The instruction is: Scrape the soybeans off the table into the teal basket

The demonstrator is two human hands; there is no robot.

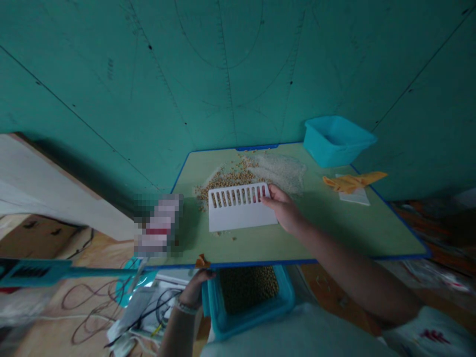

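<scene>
My right hand (284,208) grips the right end of a white slotted scraper (240,207) that lies flat on a pale green board with a blue rim (372,233). Just beyond the scraper lie a heap of tan beans (226,179) and a patch of white grains (280,168). Below the board's front edge, my left hand (195,290) is closed on the rim of a teal tub (249,307) filled with beans. A few loose beans lie close to the scraper's near edge.
An empty teal tub (336,139) stands at the board's far right corner. An orange cloth (353,181) lies over a white card (357,197). A blurred-out object (159,225) sits at the board's left edge. Cables (100,307) lie on the floor at left.
</scene>
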